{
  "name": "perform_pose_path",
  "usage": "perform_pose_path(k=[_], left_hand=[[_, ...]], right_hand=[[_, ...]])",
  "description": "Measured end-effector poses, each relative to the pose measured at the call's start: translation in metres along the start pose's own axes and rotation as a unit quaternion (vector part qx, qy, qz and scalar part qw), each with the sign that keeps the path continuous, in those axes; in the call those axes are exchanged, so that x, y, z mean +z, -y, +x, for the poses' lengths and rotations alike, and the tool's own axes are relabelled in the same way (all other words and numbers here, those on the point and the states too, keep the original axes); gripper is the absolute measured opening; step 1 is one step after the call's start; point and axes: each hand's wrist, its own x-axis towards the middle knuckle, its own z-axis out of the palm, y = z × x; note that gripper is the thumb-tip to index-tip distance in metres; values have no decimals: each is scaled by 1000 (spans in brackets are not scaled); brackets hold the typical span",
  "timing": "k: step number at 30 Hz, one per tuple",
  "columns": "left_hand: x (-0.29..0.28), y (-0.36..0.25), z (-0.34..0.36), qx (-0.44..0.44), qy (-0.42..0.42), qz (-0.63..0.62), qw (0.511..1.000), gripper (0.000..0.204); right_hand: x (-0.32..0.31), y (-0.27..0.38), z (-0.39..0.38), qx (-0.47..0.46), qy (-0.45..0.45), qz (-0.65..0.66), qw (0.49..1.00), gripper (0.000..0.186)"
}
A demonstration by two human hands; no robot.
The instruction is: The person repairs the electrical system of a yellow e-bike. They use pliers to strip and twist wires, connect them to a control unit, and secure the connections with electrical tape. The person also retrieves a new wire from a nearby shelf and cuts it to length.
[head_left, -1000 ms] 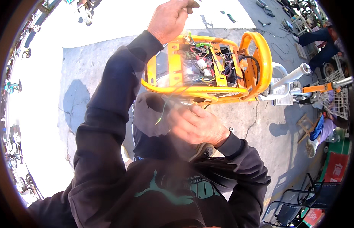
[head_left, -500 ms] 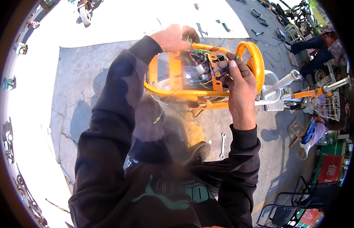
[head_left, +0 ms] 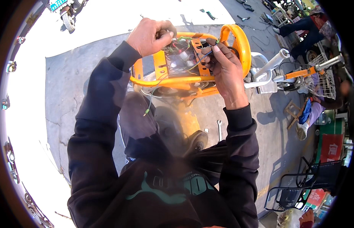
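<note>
The orange metal frame (head_left: 244, 47) of a small vehicle lies across the upper middle, with a bundle of coloured wires and white connectors (head_left: 184, 56) inside it. My left hand (head_left: 150, 36) is at the frame's upper left, fingers curled closed; what they hold, if anything, is unclear. My right hand (head_left: 226, 72) pinches a blue wire with a small green-tipped end (head_left: 217, 42) over the frame's right part. A thin wire with a green connector (head_left: 146, 112) dangles over the frame's lower edge, above my bent leg.
A wrench (head_left: 219, 130) lies on the concrete below the frame. A white steering tube (head_left: 271, 66) joins its right end. Beyond are a wire basket (head_left: 321, 89), a person in dark trousers (head_left: 298, 30), another seated person (head_left: 312, 116), and black chairs (head_left: 287, 197). A parked scooter (head_left: 68, 17) stands upper left.
My right hand has risen from below the frame onto the wires at its right and now pinches one. My left hand has come down from above the frame to its upper edge.
</note>
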Motion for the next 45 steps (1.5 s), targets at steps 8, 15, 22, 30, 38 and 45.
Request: perform_pose_path(k=[8,15,22,30,38,45], left_hand=[[21,16,1,112,-14,-44,993,16],[18,-7,5,-33,80,-89,992,20],[18,-14,4,6,95,-102,990,22],[23,-6,6,85,104,-58,989,23],[22,1,3,104,80,-64,989,22],[23,-6,8,40,112,-131,984,21]], right_hand=[[13,3,-4,-27,11,21,999,35],[23,2,13,-40,-54,-40,997,20],[19,2,3,-97,-44,-273,956,20],[4,-4,-4,-321,-37,-547,772,15],[22,9,-2,-378,-72,-504,773,13],[25,-6,6,-219,-79,-423,876,11]])
